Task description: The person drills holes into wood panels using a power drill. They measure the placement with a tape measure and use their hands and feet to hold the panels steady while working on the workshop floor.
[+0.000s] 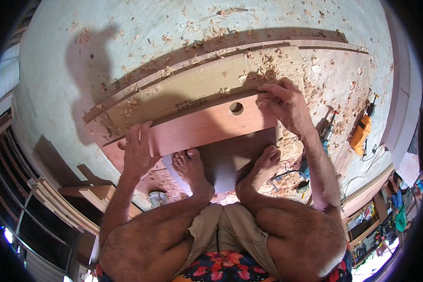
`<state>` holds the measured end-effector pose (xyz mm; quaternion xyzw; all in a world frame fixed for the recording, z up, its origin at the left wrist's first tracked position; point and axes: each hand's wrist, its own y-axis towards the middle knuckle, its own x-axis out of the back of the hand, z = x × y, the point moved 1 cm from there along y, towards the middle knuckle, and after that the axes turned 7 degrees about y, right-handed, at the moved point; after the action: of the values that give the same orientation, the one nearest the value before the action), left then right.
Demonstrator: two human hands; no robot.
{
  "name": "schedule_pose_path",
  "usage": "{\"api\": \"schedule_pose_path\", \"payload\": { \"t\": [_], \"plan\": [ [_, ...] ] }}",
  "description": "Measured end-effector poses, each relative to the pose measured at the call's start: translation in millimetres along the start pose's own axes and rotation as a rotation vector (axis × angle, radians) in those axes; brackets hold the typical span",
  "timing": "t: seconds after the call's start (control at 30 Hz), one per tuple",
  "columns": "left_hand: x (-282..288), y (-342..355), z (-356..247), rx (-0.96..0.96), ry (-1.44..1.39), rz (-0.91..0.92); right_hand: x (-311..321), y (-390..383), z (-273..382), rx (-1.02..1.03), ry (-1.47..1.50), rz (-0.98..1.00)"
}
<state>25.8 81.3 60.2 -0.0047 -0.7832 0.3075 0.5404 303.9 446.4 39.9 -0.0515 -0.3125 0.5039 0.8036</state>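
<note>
A reddish-brown wooden board (197, 127) with a round hole near its right end is held between both my hands, tilted up a little to the right. My left hand (138, 150) grips its left part, fingers over the far edge and thumb on the near side. Another round hole shows at the left end, partly behind that hand. On the right end, my right hand (286, 107) is closed with the fingers over the top edge. Below the board lies a dark, smooth panel (232, 157), with my bare feet resting on it.
Behind the board lies a pale plank (272, 61) strewn with wood shavings. To the right are an orange power drill (361, 134), a second, blue-green power tool (325, 134) and cables. Stacked wooden strips (63, 207) stand at left. A round metal object (157, 198) sits near my left foot.
</note>
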Motion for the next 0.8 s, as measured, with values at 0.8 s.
{"api": "schedule_pose_path", "payload": {
  "t": [0.8],
  "plan": [
    [-10,-13,19,0.188,0.085,0.177,-18,4,-13,0.204,-0.006,-0.138]
  ]
}}
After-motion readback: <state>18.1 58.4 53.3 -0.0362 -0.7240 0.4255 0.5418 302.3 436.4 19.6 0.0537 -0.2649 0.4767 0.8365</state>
